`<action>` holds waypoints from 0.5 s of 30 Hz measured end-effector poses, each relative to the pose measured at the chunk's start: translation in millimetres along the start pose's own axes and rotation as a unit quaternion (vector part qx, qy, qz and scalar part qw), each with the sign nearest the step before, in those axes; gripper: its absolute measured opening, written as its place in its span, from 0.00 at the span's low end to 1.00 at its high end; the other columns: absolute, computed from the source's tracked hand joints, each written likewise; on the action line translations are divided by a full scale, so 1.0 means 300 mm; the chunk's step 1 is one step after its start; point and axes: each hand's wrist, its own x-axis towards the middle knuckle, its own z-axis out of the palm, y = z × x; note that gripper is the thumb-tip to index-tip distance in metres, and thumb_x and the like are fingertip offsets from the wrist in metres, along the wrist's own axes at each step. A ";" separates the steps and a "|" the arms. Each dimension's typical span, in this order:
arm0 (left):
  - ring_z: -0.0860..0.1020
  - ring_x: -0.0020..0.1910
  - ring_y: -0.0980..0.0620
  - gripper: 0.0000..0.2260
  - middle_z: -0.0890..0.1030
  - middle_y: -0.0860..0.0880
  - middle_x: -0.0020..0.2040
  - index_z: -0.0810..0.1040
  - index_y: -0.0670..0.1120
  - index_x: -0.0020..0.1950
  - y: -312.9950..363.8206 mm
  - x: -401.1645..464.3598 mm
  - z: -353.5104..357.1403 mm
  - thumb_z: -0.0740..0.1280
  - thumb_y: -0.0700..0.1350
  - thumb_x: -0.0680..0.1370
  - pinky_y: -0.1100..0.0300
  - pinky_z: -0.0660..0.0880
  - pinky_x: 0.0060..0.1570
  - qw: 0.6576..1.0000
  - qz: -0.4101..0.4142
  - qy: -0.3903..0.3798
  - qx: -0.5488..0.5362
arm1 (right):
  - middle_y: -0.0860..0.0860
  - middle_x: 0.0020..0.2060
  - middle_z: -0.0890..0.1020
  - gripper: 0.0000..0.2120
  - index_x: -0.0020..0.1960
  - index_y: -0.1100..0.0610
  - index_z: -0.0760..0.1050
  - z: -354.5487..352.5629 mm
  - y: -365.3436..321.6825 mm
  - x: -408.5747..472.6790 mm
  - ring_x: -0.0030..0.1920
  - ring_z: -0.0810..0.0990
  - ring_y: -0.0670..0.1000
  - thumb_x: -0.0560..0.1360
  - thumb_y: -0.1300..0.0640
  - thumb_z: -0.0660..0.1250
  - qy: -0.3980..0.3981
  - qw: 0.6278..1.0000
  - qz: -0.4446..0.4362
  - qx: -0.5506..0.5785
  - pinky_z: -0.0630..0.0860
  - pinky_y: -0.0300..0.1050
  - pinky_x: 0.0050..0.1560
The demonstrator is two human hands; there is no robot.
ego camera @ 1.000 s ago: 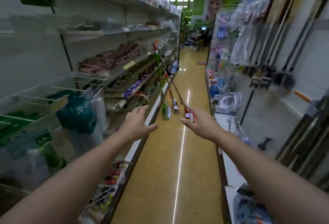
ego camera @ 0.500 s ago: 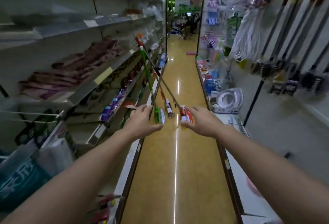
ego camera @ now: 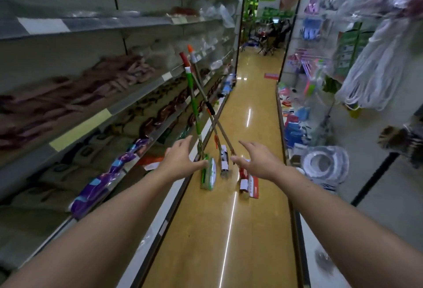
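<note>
- Head cam, L to R: shelf unit (ego camera: 109, 113) on L w/ packaged goods. Three mops lean their tops against it, heads down on the aisle floor (ego camera: 206, 242).
- Left hand (ego camera: 180, 162): fingers straight & spread, holding nothing. Thumb sits right by the green mop head; contact, can't tell.
- Green mop (ego camera: 209, 175): long axis steep, top tilted up-left to the shelf, head end toward the camera.
- Middle mop (ego camera: 224, 162) & red mop (ego camera: 249, 183): poles cross approx. midway, tops also up at the shelf.
- Right hand (ego camera: 261, 162): fingers apart, empty, near the red mop's pole base.
- Handling (my guess): light, stiff poles, only leaning, so they could slide or topple. Grab poles low-to-mid, not the card-sleeved heads.
- Rack (ego camera: 320, 127) on R: hanging goods.
</note>
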 end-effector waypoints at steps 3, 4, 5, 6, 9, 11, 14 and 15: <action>0.59 0.74 0.43 0.44 0.57 0.47 0.77 0.49 0.53 0.78 0.025 0.170 0.027 0.70 0.61 0.70 0.45 0.64 0.70 1.000 -0.014 0.008 -0.021 | 0.53 0.73 0.64 0.34 0.77 0.49 0.54 -0.024 0.077 0.192 0.73 0.63 0.55 0.77 0.37 0.58 -0.009 1.000 -0.003 0.010 0.65 0.54 0.69; 0.59 0.74 0.43 0.44 0.57 0.47 0.77 0.49 0.53 0.78 0.029 0.231 0.040 0.70 0.61 0.70 0.44 0.64 0.70 0.999 -0.020 0.011 -0.031 | 0.53 0.73 0.64 0.33 0.77 0.49 0.54 -0.025 0.098 0.257 0.72 0.63 0.55 0.77 0.37 0.58 -0.017 1.000 -0.006 0.010 0.65 0.54 0.69; 0.60 0.74 0.43 0.44 0.58 0.47 0.77 0.49 0.53 0.78 0.033 0.300 0.054 0.71 0.61 0.70 0.44 0.64 0.70 0.999 -0.025 0.014 -0.042 | 0.53 0.73 0.64 0.33 0.77 0.49 0.54 -0.023 0.119 0.328 0.72 0.63 0.55 0.77 0.38 0.58 -0.024 1.000 -0.013 0.010 0.65 0.53 0.68; 0.60 0.74 0.44 0.44 0.58 0.47 0.77 0.50 0.53 0.77 0.034 0.369 0.069 0.71 0.61 0.70 0.44 0.64 0.70 0.998 -0.029 0.017 -0.053 | 0.53 0.73 0.65 0.33 0.77 0.50 0.54 -0.018 0.136 0.395 0.72 0.64 0.55 0.77 0.38 0.58 -0.030 0.999 -0.020 0.010 0.66 0.53 0.68; 0.59 0.75 0.44 0.44 0.58 0.47 0.77 0.50 0.54 0.77 0.037 0.592 0.113 0.71 0.60 0.69 0.43 0.64 0.70 0.997 -0.034 0.016 -0.074 | 0.52 0.74 0.64 0.33 0.77 0.50 0.54 0.001 0.181 0.601 0.72 0.63 0.54 0.78 0.38 0.57 -0.036 0.999 -0.038 0.005 0.65 0.52 0.69; 0.57 0.75 0.45 0.43 0.57 0.48 0.77 0.49 0.54 0.77 0.039 0.750 0.136 0.72 0.59 0.70 0.42 0.63 0.71 0.995 -0.031 0.017 -0.093 | 0.52 0.74 0.64 0.33 0.77 0.49 0.54 0.010 0.208 0.752 0.72 0.63 0.54 0.78 0.38 0.57 -0.035 0.998 -0.050 0.001 0.66 0.53 0.69; 0.58 0.75 0.46 0.43 0.55 0.48 0.78 0.49 0.55 0.77 0.031 0.993 0.163 0.71 0.58 0.71 0.44 0.62 0.71 0.992 -0.021 0.014 -0.127 | 0.53 0.73 0.65 0.32 0.77 0.49 0.52 0.001 0.244 0.989 0.71 0.65 0.54 0.78 0.39 0.56 -0.044 0.997 -0.055 -0.007 0.66 0.52 0.68; 0.58 0.75 0.46 0.43 0.55 0.48 0.78 0.49 0.55 0.77 0.028 1.073 0.166 0.71 0.57 0.71 0.45 0.63 0.70 0.990 -0.022 0.009 -0.136 | 0.53 0.72 0.66 0.32 0.77 0.49 0.52 -0.010 0.252 1.068 0.71 0.65 0.54 0.78 0.39 0.56 -0.049 0.997 -0.055 -0.006 0.67 0.51 0.68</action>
